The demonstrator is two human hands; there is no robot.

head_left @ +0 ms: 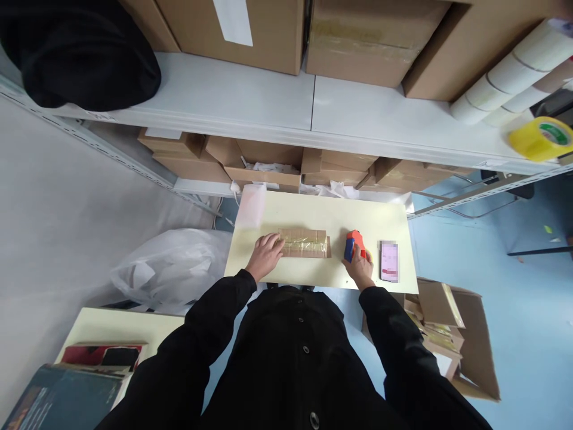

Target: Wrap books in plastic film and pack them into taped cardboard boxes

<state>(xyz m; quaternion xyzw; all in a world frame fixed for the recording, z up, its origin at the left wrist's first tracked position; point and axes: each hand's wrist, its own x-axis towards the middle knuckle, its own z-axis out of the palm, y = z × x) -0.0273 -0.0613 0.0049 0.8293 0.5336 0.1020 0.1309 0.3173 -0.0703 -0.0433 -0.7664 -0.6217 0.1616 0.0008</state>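
Note:
A small flat cardboard box (307,243) lies lengthwise on the cream table (286,209), with shiny clear tape running along its top. At the left end of this box is my left hand (267,252), its fingers closed on that edge. My right hand (359,269) grips a red and blue tape dispenser (355,241) near the table's right side, a gap away from the box. Part of a yellowish tape roll (369,255) shows beside my fingers. Just right of the dispenser lies a phone (389,261) with its screen lit.
A pale pink sheet (250,206) covers the table's back left corner. Behind stands a grey shelf (250,89) with cartons, label rolls (505,77) and a yellow tape roll (541,138). Left is a white plastic bag (174,266); right, an open carton (477,340) holding cardboard scraps.

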